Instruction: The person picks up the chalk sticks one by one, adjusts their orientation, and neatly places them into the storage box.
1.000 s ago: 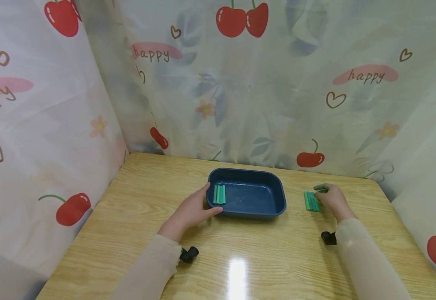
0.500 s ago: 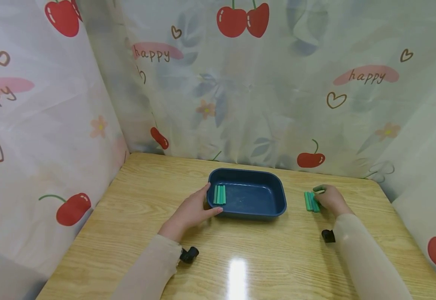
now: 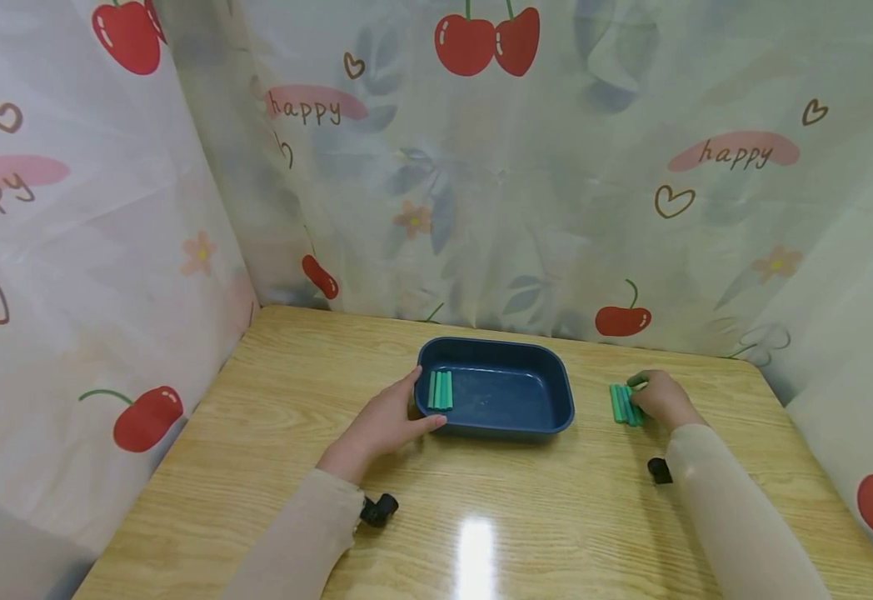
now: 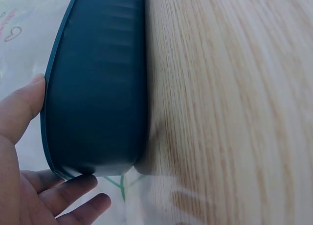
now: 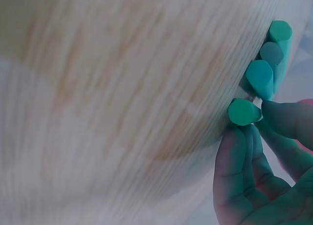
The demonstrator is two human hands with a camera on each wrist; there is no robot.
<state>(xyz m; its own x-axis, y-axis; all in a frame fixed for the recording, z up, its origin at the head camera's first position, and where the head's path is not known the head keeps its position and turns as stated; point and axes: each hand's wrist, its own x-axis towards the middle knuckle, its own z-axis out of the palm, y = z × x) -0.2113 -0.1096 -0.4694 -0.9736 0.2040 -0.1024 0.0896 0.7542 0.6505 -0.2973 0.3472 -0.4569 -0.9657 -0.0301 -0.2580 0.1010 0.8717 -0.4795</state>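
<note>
My left hand [image 3: 384,421] holds the left end of a dark blue plastic bin [image 3: 496,429], thumb on one stretch of rim and fingers round the corner in the left wrist view. Several short green sticks [image 3: 440,390] lie side by side inside the bin at its left end. On the table to the right, my right hand [image 3: 665,398] pinches a chalk-like green stick [image 5: 243,112] between thumb and fingers. It lies just apart from a row of more green and teal sticks [image 5: 260,76], which touch each other. The held stick's far part is hidden by my hand.
The wooden table [image 3: 541,517] extends around the bin and sticks. A patterned curtain [image 3: 481,208] hangs behind the table's back edge and along both sides. A black wrist camera [image 3: 380,509] is on the left forearm, another [image 3: 659,471] on the right.
My right hand has lowered slightly over the sticks and its fingers have drawn in on the rightmost one. My left hand and the bin stay where they were.
</note>
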